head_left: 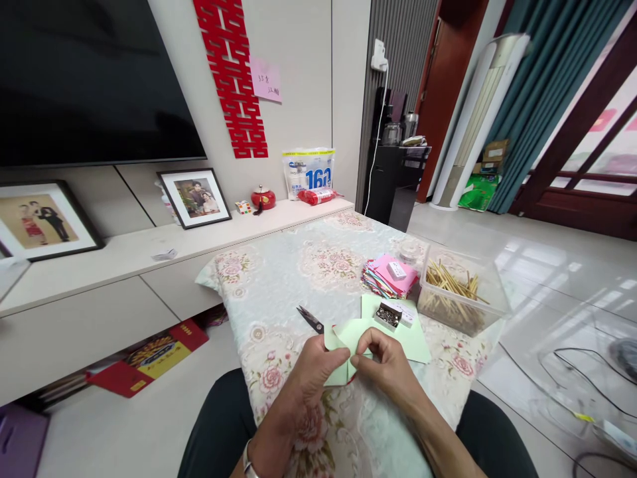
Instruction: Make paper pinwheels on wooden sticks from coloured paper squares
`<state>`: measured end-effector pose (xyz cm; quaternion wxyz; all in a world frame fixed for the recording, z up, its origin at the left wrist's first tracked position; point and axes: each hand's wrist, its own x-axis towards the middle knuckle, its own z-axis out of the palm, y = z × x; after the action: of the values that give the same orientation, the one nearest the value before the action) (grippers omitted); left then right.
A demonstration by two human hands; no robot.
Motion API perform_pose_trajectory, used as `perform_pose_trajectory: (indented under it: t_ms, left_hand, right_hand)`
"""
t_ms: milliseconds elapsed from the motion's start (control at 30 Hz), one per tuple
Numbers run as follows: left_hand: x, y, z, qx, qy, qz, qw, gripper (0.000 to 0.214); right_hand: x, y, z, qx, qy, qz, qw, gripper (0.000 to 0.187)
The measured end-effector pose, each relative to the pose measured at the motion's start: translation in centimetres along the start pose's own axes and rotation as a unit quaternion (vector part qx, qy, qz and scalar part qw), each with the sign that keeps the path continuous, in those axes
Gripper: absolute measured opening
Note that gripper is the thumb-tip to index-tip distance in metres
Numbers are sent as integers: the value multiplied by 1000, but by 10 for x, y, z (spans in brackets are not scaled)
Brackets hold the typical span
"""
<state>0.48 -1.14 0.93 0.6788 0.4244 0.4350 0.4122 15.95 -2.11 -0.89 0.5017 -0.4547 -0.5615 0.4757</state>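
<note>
My left hand (318,365) grips a piece of light green paper (352,332) by its left side, thumb on top. The paper is bent and cut, with flaps curling inward and a bit of red at its edge. My right hand (381,358) is closed in a pinch at the paper's middle; whether a small thing sits between the fingertips is hidden. Scissors (311,320) with dark blades lie just beyond my left hand, handles covered. Behind my right hand, a small open box of metal pins or tacks (388,316) rests on a flat green sheet (417,342).
A stack of coloured paper (383,277) with a small white box (396,270) on it lies farther back. At the right stands a clear plastic bin (490,299) of thin sticks (455,282). A floral cloth (279,265) covers the table, beside a low white cabinet (124,259).
</note>
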Motion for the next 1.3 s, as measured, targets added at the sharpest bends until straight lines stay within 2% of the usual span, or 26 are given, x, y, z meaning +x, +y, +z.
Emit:
perform_pose_trajectory:
  t_ms: [167,367,600,733,867,1033,1167,1300]
  left_hand:
    - [0,-4,-5,-36,32,1,999,25]
    - [-5,0,-3,-37,8,1,999,28]
    - [-3,-2,-3,-67,35,12,997,32]
    - [-4,-6,-2,-77,34,26,996,33]
    - [-6,-3,-4,-92,9,12,996,31]
    - [-5,2,-9,-123,-42,28,991,27]
    - [-3,-1,-12,-118,-43,26,992,33]
    - [-2,-2,-12,-115,-5,11,993,39]
  right_hand:
    - [2,1,-7,44,28,0,999,19]
    - [4,8,-8,120,79,7,990,50]
    - [3,8,-7,115,76,-1,990,49]
    - [3,10,-8,100,95,-1,990,47]
    - [4,10,-8,151,48,37,987,45]
    - [3,6,-5,231,-29,86,969,44]
    - [2,5,-5,255,-29,92,962,37]
    - [3,8,-6,211,-20,69,975,48]
